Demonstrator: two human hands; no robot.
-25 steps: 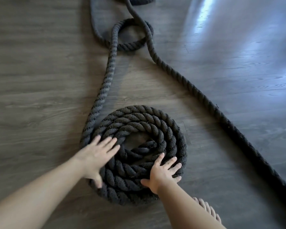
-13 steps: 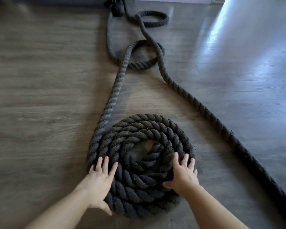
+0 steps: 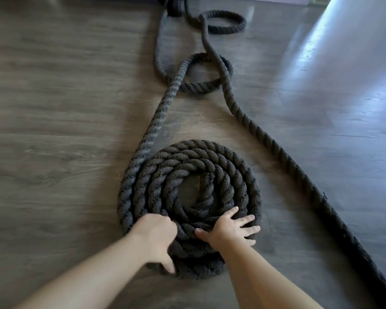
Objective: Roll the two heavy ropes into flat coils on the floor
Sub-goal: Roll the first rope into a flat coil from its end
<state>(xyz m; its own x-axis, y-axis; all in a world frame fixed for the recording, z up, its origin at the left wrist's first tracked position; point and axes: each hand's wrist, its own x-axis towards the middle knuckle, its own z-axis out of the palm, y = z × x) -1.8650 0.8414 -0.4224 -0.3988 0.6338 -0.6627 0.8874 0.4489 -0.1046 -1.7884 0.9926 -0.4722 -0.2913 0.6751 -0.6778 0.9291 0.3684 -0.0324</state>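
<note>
Fingers: our left hand point(image 3: 157, 236) now curls over the near turns of the flat coil point(image 3: 188, 204), where half a second back it lay flat; right hand point(image 3: 228, 229) stays splayed, pressing. Coil rotated, so winding advances. Thick, dark, twisted-strand feed rope point(image 3: 159, 114) leaves the left; second rope point(image 3: 276, 150) lies loose, right.

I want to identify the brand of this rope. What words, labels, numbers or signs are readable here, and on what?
None: no readable text on the coil, the loose rope, the floor, or the dark fitting at the far end, which is too small to judge.
</note>
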